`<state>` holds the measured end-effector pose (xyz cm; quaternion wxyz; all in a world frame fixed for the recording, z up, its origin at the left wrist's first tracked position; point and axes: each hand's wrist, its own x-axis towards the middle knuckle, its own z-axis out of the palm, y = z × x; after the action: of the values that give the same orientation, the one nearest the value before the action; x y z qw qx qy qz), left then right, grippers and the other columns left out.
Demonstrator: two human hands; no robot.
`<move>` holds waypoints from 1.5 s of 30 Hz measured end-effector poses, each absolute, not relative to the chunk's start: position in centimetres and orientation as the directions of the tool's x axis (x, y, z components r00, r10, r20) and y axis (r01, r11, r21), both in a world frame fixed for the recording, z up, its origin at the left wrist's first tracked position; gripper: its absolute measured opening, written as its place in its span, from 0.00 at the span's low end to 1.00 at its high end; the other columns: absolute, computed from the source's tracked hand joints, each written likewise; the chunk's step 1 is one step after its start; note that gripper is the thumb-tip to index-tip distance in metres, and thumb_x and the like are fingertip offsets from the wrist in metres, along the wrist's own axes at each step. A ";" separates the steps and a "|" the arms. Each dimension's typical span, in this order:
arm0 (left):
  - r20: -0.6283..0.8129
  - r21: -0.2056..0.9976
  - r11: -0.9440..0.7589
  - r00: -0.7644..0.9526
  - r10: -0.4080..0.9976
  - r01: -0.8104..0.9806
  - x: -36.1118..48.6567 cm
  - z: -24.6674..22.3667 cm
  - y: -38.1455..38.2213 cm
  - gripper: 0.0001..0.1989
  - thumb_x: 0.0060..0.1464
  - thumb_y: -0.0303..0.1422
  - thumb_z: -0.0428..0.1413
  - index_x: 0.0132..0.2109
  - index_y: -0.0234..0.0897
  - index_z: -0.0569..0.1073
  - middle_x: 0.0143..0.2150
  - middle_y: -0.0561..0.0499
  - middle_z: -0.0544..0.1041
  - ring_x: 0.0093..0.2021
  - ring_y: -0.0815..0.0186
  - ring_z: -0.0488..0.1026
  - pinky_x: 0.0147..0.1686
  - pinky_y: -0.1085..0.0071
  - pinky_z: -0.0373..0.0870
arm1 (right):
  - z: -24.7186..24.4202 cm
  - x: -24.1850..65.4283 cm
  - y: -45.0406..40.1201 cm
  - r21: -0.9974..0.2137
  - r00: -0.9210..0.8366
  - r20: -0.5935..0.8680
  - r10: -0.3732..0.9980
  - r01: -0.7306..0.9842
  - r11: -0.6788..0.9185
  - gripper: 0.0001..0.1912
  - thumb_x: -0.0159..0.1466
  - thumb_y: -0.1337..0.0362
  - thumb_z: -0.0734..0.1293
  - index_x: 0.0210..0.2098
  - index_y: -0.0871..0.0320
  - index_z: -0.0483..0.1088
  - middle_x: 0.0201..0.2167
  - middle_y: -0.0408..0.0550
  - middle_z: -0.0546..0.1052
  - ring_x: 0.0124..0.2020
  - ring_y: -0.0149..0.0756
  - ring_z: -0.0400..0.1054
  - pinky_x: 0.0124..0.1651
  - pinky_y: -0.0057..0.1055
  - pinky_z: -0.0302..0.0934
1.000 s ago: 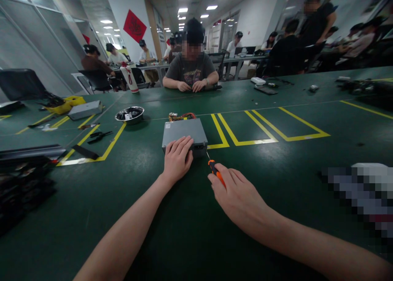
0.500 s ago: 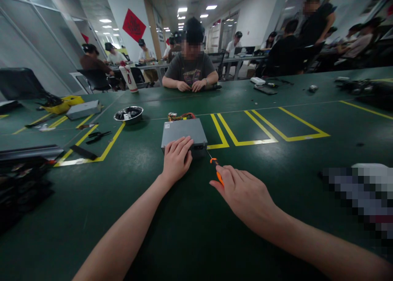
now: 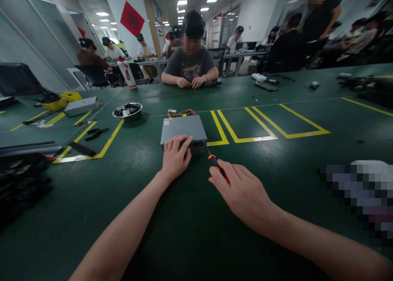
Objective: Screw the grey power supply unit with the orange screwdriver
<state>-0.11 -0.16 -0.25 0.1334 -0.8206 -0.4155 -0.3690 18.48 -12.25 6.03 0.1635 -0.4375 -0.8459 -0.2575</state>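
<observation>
A grey metal box (image 3: pixel 184 127) with coloured wires (image 3: pixel 184 113) at its far side lies on the green table (image 3: pixel 184 215). My left hand (image 3: pixel 176 158) rests on the box's near edge, fingers spread over its top and front. My right hand (image 3: pixel 238 183) is closed round the orange and black handle of a screwdriver (image 3: pixel 214 161). The screwdriver's shaft points up and left, its tip at the box's front right corner; whether it sits in a screw is too small to tell.
A metal bowl (image 3: pixel 127 111) with small parts stands left of the box. Black tools (image 3: pixel 96 133) and dark parts (image 3: pixel 24 187) lie farther left. Yellow tape marks the table. Across it sits a person (image 3: pixel 192 64) with both hands on the table.
The view has tilted slightly, so the scene sits a little higher. The screwdriver has turned in my right hand and its handle leans more to the left. My left hand stays on the box.
</observation>
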 end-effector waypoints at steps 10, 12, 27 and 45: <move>0.719 0.087 -0.615 0.377 0.583 0.784 -0.1 -0.4 0.0 0.20 0.55 0.28 0.49 0.55 0.40 0.65 0.50 0.44 0.68 0.52 0.58 0.62 0.51 0.60 0.59 | 5.2 18.1 -12.2 0.327 -0.632 0.442 0.636 0.774 0.542 0.17 0.58 0.74 0.60 0.47 0.63 0.65 0.47 0.61 0.70 0.46 0.46 0.66 0.42 0.38 0.64; 0.720 0.094 -0.616 0.374 0.584 0.782 -0.1 -0.4 0.0 0.20 0.55 0.28 0.49 0.55 0.40 0.65 0.50 0.45 0.68 0.52 0.58 0.62 0.51 0.60 0.59 | 5.5 18.5 -12.0 0.328 -0.606 0.495 0.623 0.794 0.511 0.14 0.60 0.73 0.60 0.45 0.62 0.66 0.43 0.60 0.72 0.43 0.43 0.68 0.40 0.36 0.64; 0.705 0.119 -0.622 0.376 0.602 0.774 -0.2 -0.3 -0.1 0.20 0.55 0.27 0.48 0.55 0.41 0.64 0.50 0.45 0.68 0.52 0.58 0.62 0.51 0.58 0.59 | 5.3 17.8 -12.2 0.335 -0.629 0.492 0.602 0.775 0.536 0.14 0.60 0.75 0.58 0.43 0.64 0.67 0.43 0.64 0.72 0.38 0.38 0.70 0.37 0.33 0.65; 0.719 0.112 -0.624 0.371 0.588 0.773 0.0 -0.3 -0.1 0.19 0.55 0.26 0.48 0.54 0.39 0.65 0.49 0.46 0.69 0.51 0.59 0.62 0.50 0.60 0.61 | 4.8 17.6 -12.3 0.333 -0.639 0.423 0.643 0.769 0.545 0.21 0.57 0.77 0.57 0.49 0.63 0.62 0.44 0.57 0.69 0.46 0.43 0.64 0.45 0.40 0.63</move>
<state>-0.05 -0.12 -0.26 0.1228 -0.8188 -0.4158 -0.3764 17.62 -12.25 4.77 0.1262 -0.4058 -0.8699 -0.2503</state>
